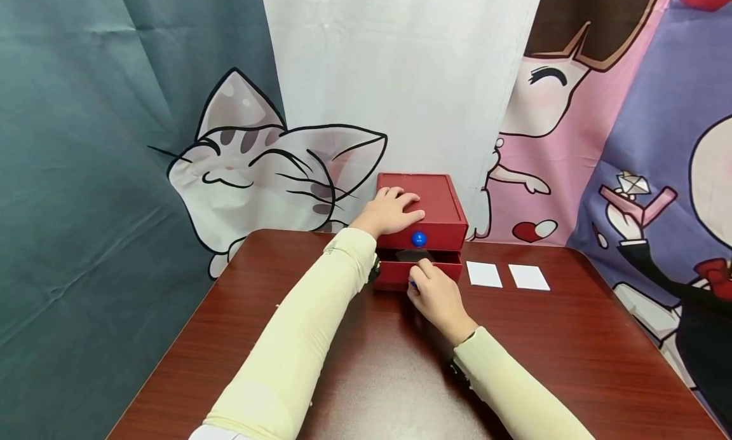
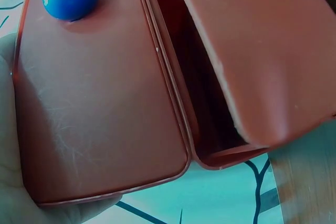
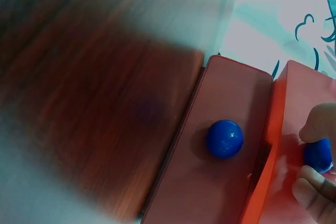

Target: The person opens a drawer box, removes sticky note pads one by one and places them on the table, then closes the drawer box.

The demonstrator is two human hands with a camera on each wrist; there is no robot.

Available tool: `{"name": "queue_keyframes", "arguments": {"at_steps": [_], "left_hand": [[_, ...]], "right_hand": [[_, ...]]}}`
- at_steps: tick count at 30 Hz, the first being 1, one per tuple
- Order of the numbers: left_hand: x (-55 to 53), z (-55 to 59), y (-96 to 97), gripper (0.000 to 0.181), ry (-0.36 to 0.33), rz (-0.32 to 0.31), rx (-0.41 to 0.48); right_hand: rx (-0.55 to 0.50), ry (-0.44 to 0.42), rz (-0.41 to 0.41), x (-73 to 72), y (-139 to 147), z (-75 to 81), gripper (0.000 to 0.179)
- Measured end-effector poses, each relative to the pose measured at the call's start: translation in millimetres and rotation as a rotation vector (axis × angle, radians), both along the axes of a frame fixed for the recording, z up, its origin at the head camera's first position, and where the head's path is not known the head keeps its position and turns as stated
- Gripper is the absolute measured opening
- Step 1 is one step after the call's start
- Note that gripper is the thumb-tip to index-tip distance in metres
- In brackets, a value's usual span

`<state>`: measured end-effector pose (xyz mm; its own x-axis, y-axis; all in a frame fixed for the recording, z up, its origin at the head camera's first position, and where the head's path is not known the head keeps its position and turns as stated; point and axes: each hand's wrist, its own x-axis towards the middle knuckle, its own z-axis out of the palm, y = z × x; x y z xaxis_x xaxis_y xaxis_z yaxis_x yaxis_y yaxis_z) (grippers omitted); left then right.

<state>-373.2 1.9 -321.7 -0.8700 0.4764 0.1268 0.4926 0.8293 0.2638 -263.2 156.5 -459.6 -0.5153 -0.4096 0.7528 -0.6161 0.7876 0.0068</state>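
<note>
A red two-drawer box stands at the back of the table. My left hand rests on its top, fingers spread toward the front edge. The upper drawer is closed and bears a round blue knob. Below it, the lower drawer is pulled partly out, and something dark shows inside; its kind is unclear. With thumb and fingers my right hand pinches the lower drawer's blue knob. In the left wrist view, the open gap of the lower drawer is seen beside the upper drawer front.
Two white square cards lie side by side on the table, right of the box. The brown wooden table reaches back to a cartoon-printed curtain.
</note>
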Motion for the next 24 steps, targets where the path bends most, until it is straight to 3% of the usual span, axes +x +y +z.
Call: {"name": "queue_keyframes", "arguments": {"at_steps": [24], "left_hand": [[-2.0, -2.7, 0.4, 0.059, 0.003, -0.002, 0.005]], "right_hand": [[0.004, 0.005, -0.012, 8.4, 0.7, -1.8, 0.02]]}}
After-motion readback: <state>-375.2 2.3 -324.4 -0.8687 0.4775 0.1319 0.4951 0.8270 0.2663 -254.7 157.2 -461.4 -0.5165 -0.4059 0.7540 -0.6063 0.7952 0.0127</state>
